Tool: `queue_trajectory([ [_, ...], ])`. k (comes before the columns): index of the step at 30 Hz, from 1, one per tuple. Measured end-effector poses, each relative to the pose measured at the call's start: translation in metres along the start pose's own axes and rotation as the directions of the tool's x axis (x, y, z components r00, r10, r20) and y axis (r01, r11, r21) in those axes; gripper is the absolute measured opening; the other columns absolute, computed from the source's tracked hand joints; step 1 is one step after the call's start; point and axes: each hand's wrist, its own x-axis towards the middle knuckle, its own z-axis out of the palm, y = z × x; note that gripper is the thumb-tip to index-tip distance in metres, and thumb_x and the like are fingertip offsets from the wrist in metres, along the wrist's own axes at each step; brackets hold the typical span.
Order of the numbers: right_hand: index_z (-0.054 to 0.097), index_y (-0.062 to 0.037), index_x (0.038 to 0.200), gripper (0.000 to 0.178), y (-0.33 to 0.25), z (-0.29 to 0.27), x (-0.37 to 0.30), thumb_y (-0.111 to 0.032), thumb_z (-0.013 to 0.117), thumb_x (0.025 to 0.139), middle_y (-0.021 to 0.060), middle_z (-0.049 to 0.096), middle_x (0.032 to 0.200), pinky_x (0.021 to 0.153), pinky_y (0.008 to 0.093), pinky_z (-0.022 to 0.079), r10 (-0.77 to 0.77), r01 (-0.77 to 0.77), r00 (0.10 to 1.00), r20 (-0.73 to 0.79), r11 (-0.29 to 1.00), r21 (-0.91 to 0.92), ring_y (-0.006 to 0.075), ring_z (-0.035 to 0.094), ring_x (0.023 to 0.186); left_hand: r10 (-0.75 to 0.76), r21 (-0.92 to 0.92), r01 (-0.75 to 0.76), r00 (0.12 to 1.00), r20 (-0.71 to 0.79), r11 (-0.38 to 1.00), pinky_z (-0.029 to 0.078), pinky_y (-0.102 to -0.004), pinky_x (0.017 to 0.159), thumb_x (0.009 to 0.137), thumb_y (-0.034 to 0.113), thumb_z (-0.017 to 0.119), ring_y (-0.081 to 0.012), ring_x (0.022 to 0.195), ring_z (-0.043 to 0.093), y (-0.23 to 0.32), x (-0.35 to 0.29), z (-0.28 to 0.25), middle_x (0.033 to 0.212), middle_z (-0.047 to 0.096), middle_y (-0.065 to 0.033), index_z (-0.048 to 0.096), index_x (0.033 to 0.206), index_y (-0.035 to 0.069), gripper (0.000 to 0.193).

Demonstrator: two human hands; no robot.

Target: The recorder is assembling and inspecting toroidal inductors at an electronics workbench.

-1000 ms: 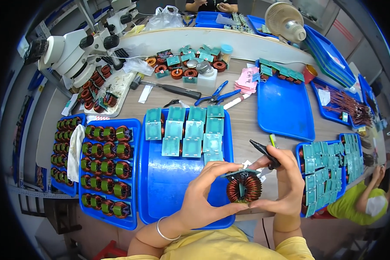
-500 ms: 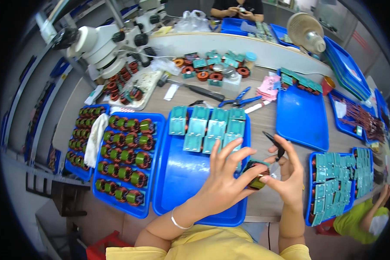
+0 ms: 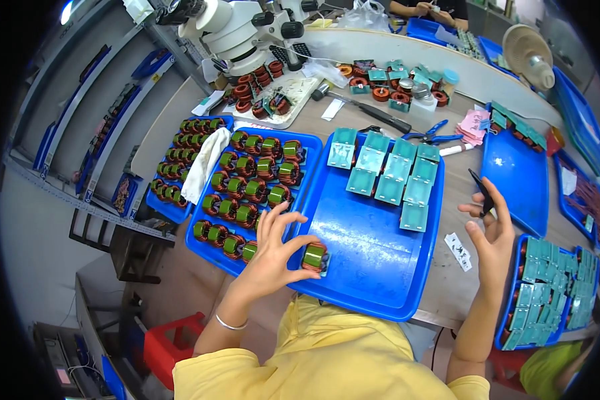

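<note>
My left hand (image 3: 268, 257) pinches a copper-wound coil (image 3: 315, 259) with a green band, mounted on a small board, between thumb and fingers. It is over the near left corner of a blue tray (image 3: 360, 253). At the far end of that tray, several teal circuit boards (image 3: 379, 170) lie in columns. Left of it, another blue tray (image 3: 305, 187) holds rows of similar green-banded coils (image 3: 255, 189), beside my left fingers. To the right, my right hand (image 3: 492, 233) is raised, with black tweezers (image 3: 481, 191) held against its curled fingers.
A white cloth (image 3: 205, 167) lies between the left trays. Behind stand a microscope (image 3: 230, 33), a long-handled tool (image 3: 373, 115), blue pliers (image 3: 433, 133) and loose coils. At right are a blue tray (image 3: 517, 173) and a tray of teal boards (image 3: 537, 293). A co-worker's hands (image 3: 433, 10) show beyond the partition.
My left hand has carried the coil leftward, away from my right hand, toward the coil tray. My right hand no longer touches the coil and keeps the tweezers. The whole view has shifted left.
</note>
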Motion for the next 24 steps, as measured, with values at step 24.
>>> queue_trajectory([
  [24, 0.051, -0.0057, 0.121, 0.043, 0.063, -0.009, 0.015, -0.012, 0.063, 0.08, 0.0072, 0.055, 0.093, 0.08, 0.0292, 0.046, -0.175, 0.162, 0.98, -0.096, 0.978, -0.134, 0.0169, 0.056, 0.087, 0.132, 0.006, -0.133, 0.99, 0.039, 0.991, 0.035, -0.0438, 0.096, 0.069, 0.01, 0.071, -0.0453, 0.113, 0.04, 0.008, 0.13, 0.051, 0.121, 0.042, -0.029, 0.041, 0.12, -0.004, 0.061],
])
